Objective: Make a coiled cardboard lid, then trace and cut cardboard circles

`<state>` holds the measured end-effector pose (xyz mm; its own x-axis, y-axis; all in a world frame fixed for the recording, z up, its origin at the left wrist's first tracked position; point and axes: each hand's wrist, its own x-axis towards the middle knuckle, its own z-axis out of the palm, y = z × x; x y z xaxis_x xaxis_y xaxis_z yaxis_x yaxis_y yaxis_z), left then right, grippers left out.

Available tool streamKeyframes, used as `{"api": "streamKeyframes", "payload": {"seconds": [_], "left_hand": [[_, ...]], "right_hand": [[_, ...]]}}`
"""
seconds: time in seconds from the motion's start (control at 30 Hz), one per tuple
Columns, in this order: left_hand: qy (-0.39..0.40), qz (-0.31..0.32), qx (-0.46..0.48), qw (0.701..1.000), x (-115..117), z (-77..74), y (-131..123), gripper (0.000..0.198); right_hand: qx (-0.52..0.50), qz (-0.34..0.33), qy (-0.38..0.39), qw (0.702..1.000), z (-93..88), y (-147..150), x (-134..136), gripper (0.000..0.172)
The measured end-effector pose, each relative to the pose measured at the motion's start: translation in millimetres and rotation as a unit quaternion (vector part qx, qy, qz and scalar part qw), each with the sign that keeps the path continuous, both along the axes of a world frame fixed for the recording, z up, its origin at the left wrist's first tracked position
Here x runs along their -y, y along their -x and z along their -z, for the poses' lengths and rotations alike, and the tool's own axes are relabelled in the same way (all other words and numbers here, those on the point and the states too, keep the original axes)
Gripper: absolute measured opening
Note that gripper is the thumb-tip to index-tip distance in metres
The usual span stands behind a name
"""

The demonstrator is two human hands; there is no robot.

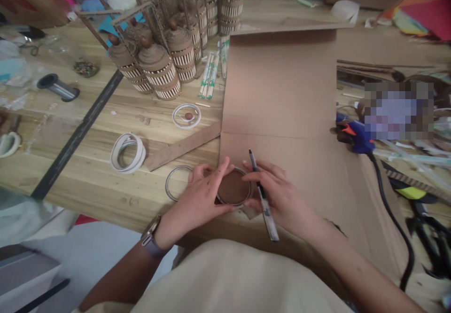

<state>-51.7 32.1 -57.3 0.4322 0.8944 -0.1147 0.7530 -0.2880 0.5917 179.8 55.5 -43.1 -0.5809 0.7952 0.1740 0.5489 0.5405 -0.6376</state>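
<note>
one ring (pixel 251 189): thin, greyish, round, brown cardboard (pixel 233 186) inside; i see it between the hands
left hand (pixel 202 188): grasping this ring
right hand (pixel 280 191): grasping the pen (pixel 262 194)
clear jar (pixel 65 52): small coloured pieces (pixel 85 67) inside

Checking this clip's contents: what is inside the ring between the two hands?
Inside the ring is a flat brown surface, seemingly cardboard. The left hand covers part of the rim; anything beneath the surface is hidden.

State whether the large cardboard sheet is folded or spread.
Spread: the large cardboard sheet lies opened out on the table, a crease across it.
</note>
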Motion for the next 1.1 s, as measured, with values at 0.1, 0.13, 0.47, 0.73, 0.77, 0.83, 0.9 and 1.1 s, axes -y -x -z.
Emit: {"api": "streamKeyframes", "payload": {"seconds": [0.1,0.13,0.47,0.73,0.77,0.83,0.9,1.1], "left_hand": [[-0.001,-0.007,-0.006,1.0,0.8,-0.8,-1.2,0.114],[-0.003,-0.007,-0.007,1.0,0.8,-1.8,-1.5,0.114],[-0.003,-0.034,-0.02,0.999,4.6,-6.9,-7.5,0.109],[-0.01,-0.041,-0.028,0.999,5.0,-6.8,-9.7,0.11],[-0.01,-0.037,-0.025,0.999,4.9,-6.8,-9.3,0.111],[-0.009,-0.032,-0.019,0.999,4.9,-6.3,-8.8,0.112],[-0.008,-0.035,-0.02,0.999,5.3,-5.9,-9.0,0.113],[0.004,-0.043,-0.024,0.999,6.1,-6.9,-10.2,0.112]], "right_hand": [[0.061,-0.012,-0.003,0.998,10.8,2.0,3.6,0.031],[0.073,-0.011,-0.002,0.997,12.4,2.6,4.3,0.031],[0.099,-0.01,-0.003,0.995,14.5,1.3,5.8,0.032],[0.008,0.001,0.007,1.0,8.0,-3.6,0.9,0.03],[-0.024,0.017,0.017,0.999,3.7,-4.5,0.4,0.033],[-0.095,0.059,0.042,0.993,-5.4,-4.5,0.5,0.034],[-0.148,0.106,0.079,0.98,-12.5,-1.6,1.4,0.029],[-0.16,0.199,0.213,0.943,-13.2,16.8,3.2,0.016]]}}
